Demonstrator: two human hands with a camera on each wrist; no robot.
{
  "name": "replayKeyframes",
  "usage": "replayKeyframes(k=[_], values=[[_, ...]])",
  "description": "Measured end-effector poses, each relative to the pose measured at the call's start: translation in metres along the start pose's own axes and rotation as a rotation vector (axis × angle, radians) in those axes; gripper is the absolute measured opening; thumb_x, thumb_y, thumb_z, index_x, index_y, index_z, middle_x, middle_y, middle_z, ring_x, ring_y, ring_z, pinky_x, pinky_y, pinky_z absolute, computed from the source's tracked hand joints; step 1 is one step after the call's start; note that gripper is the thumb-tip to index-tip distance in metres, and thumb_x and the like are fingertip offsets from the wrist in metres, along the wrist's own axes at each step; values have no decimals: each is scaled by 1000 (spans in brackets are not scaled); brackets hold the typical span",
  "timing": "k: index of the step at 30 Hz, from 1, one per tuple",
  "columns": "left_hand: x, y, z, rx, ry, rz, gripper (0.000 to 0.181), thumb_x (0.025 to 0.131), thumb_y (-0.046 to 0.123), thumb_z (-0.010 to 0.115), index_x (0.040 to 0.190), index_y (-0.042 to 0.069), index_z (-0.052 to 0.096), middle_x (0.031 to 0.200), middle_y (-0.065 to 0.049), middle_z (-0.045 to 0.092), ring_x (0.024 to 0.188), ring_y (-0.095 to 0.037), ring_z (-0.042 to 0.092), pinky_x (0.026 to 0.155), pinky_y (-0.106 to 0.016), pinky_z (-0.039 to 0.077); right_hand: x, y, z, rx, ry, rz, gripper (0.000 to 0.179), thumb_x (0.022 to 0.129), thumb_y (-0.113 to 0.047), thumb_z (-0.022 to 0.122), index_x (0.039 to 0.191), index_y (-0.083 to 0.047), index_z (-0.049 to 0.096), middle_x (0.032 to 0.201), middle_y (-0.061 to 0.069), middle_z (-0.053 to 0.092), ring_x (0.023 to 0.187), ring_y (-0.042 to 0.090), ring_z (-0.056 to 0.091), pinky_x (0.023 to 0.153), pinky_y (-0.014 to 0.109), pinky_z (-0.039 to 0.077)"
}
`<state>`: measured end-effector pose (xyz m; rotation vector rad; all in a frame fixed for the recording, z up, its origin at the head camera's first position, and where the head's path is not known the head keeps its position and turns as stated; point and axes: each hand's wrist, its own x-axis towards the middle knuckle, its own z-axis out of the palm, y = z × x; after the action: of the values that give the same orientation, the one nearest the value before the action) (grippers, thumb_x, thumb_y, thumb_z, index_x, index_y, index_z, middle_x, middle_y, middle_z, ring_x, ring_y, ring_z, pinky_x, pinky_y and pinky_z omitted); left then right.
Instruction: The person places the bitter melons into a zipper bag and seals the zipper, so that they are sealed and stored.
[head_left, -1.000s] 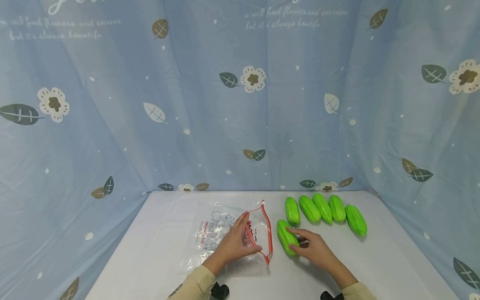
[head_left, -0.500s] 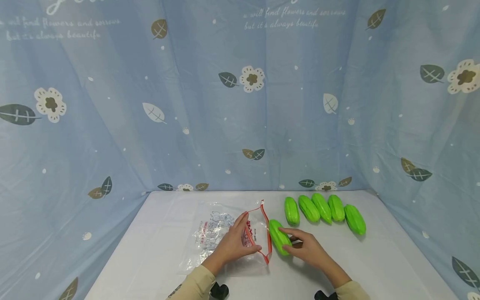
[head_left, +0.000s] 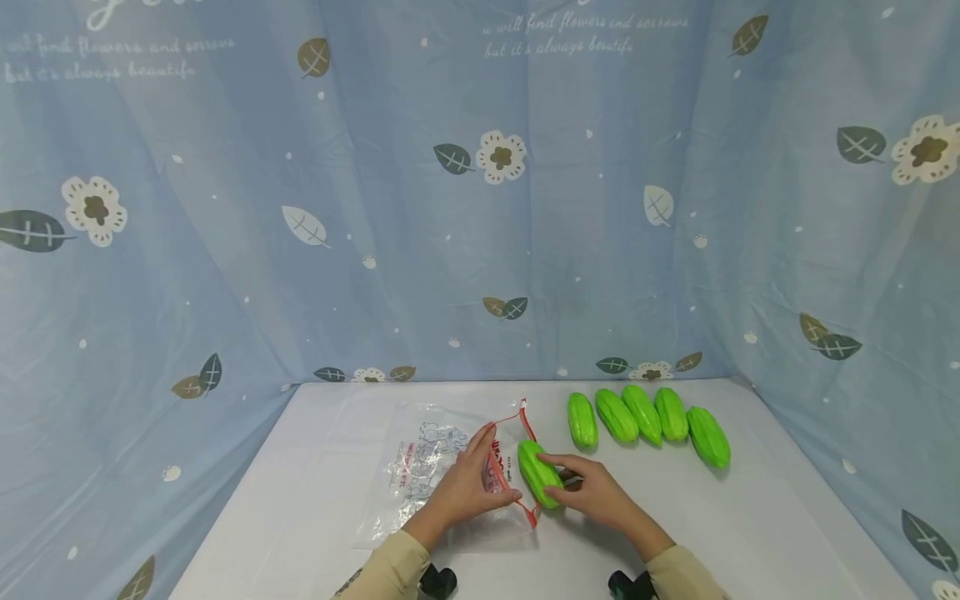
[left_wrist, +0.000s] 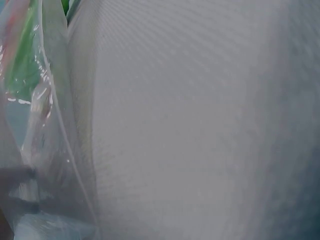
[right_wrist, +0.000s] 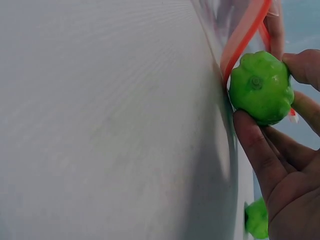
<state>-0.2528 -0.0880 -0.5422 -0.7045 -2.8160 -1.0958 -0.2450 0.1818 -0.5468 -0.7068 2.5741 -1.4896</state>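
My left hand (head_left: 467, 485) lies on a clear plastic zip bag (head_left: 431, 454) with a red-edged mouth facing right. Its thumb and fingers are spread wide at the mouth, which gapes. My right hand (head_left: 596, 492) grips a glossy, ridged green vegetable (head_left: 537, 472), cucumber-shaped, between thumb and fingertips. That vegetable is at the mouth, over the red edge; how far in it sits I cannot tell. In the right wrist view its lumpy end (right_wrist: 257, 85) shows beside the red strip (right_wrist: 242, 37). Green (left_wrist: 25, 65) shows through the plastic in the left wrist view.
Several more green vegetables (head_left: 642, 414) lie in a row at the back right of the white table (head_left: 315, 467). A blue curtain (head_left: 405, 250) with leaves and flowers hangs behind and on both sides. Dark devices (head_left: 437, 581) sit at both wrists.
My right hand has carried the green vegetable leftward, from beside the bag to its red-edged mouth. The left hand and the bag have stayed in place.
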Motion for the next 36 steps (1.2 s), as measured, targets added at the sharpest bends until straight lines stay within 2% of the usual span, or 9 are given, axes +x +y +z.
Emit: replayKeyframes(k=[9, 13, 16, 19, 26, 30, 36], values=[[1, -2, 0, 5, -5, 17, 114, 79, 64, 77, 163, 11, 22, 168, -8, 21, 137, -42, 47, 114, -67, 28, 11, -5, 4, -23, -13, 54, 51, 94, -32, 75, 141, -17, 63, 140, 12, 61, 112, 26, 65, 86, 29, 57], [1, -3, 0, 4, -5, 20, 113, 79, 64, 77, 163, 11, 22, 169, -8, 21, 137, -40, 48, 114, -67, 28, 15, -8, 2, -54, -51, 58, 51, 96, -34, 72, 143, -18, 62, 144, 10, 59, 120, 30, 62, 93, 37, 56], [1, -3, 0, -1, -5, 23, 113, 80, 63, 77, 163, 11, 23, 169, -9, 21, 137, -40, 48, 114, -68, 27, 16, -10, 0, -67, -89, 41, 47, 99, -29, 68, 144, -17, 61, 145, 11, 57, 125, 35, 59, 97, 49, 54], [1, -3, 0, 1, 0, 28, 112, 80, 63, 77, 163, 10, 24, 168, -9, 22, 136, -38, 50, 113, -69, 28, 18, -11, -1, -75, -103, 22, 45, 100, -24, 66, 144, -16, 61, 145, 13, 57, 125, 37, 58, 98, 54, 52], [0, -1, 1, 4, 7, 32, 112, 80, 65, 76, 163, 10, 25, 168, -9, 23, 136, -36, 50, 112, -71, 28, 23, -13, 6, -69, -67, 45, 45, 98, -26, 69, 141, -17, 63, 141, 14, 60, 105, 27, 67, 83, 43, 56], [-1, 0, 1, 4, 5, 30, 112, 79, 65, 76, 162, 10, 25, 168, -9, 23, 139, -36, 47, 112, -72, 27, 25, -14, 12, -39, -46, 51, 44, 98, -27, 70, 140, -17, 63, 139, 13, 62, 102, 24, 67, 82, 39, 56], [-1, 1, 2, -3, 10, 30, 112, 80, 66, 76, 163, 11, 24, 168, -6, 22, 139, -34, 48, 111, -73, 26, 27, -13, 19, -30, -16, 47, 44, 96, -27, 72, 138, -15, 64, 121, 7, 69, 95, 16, 67, 78, 29, 56]])
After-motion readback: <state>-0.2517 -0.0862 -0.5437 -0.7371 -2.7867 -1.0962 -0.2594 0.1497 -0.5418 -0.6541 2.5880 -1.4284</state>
